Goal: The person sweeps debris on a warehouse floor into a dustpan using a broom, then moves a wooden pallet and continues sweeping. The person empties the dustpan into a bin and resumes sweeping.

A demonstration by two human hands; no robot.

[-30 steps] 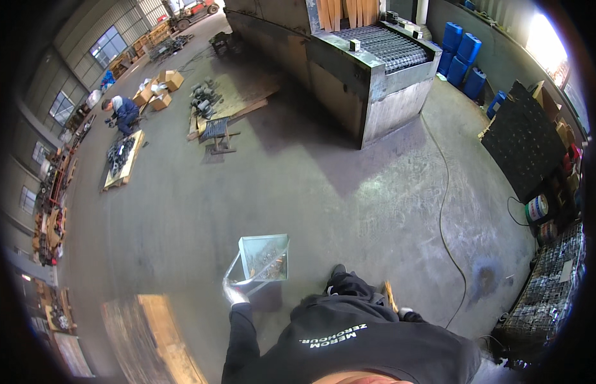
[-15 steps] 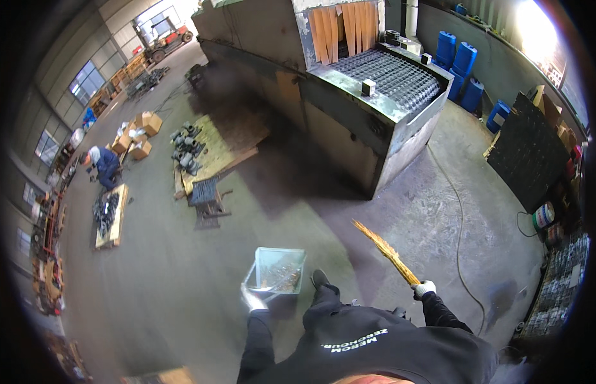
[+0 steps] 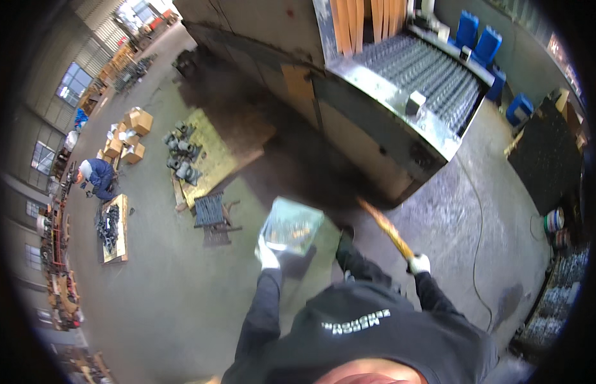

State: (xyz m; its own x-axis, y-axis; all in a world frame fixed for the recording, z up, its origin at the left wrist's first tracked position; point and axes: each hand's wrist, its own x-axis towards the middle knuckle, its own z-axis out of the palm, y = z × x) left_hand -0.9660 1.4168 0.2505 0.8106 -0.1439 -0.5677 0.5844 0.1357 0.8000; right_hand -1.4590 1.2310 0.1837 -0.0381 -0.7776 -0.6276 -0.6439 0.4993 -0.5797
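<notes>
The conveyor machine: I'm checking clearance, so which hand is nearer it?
Right. The right hand holds a yellow stick reaching toward the conveyor machine; the left hand, holding a clear tray, is farther left.

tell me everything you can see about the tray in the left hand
The tray is a shallow, squarish container that looks like clear or pale greenish plastic, with a raised rim. Small brownish bits lie inside; what they are is too blurred to tell. It is held out in front of the body above the grey concrete floor, tilted a little, its far corner toward the big metal machine. The gloved left hand grips its near left corner; nothing else touches it.
</notes>
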